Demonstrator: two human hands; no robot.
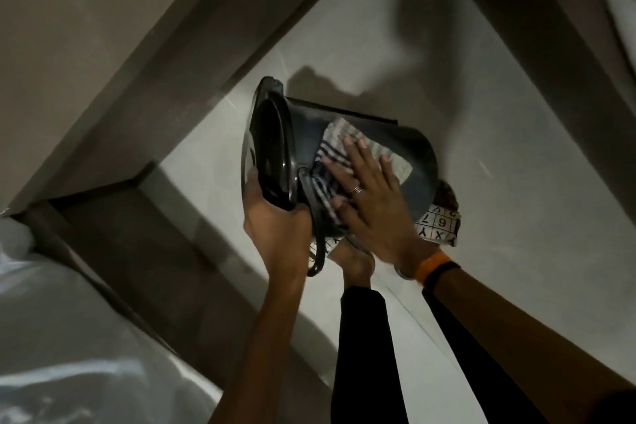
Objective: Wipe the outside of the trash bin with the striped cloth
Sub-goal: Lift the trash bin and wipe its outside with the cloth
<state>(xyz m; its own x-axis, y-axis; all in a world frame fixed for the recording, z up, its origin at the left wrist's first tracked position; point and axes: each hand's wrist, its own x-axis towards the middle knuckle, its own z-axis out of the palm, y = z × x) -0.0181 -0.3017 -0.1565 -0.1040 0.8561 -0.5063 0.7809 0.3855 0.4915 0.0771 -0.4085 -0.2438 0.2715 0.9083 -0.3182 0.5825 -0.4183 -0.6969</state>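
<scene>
- Head view, looking down: black-trousered leg (364,348) and bare foot (356,260) nearest, on pale tiled floor (499,200).
- Left hand (275,220) next up: curled closed around the rim of the trash bin (418,162), thumb on the near edge, fingers wrapped under and mostly hidden. It holds the bin tipped on its side, mouth facing left.
- Right hand (370,196): open flat, fingers spread, palm pressing the striped cloth (335,143) onto the bin's side wall. Not pinching the cloth, just pinning it under the palm. Ring on one finger, orange and black wristband (435,270) on that wrist.
- Bin: dark plastic, held just above the foot, thin handle loop (318,251) dangling below the rim. Cannot tell if the base touches the floor.
- Handling, judged: bin looks light and stiff, one hand carries it by the rim; smooth glossy wall likely slippery, so rim grip is the sensible hold and the wall may flex a little under pressure.
- Cloth: soft, limp, bunched near the rim and spread flatter toward the base; likely slides with the palm, may ruck up if pressed unevenly.
- Patterned item with printed letters and numbers (438,225) peeks out behind the bin's base; what it is, cannot tell.
- Farthest: dark skirting (192,55) and wall corner at upper left.
</scene>
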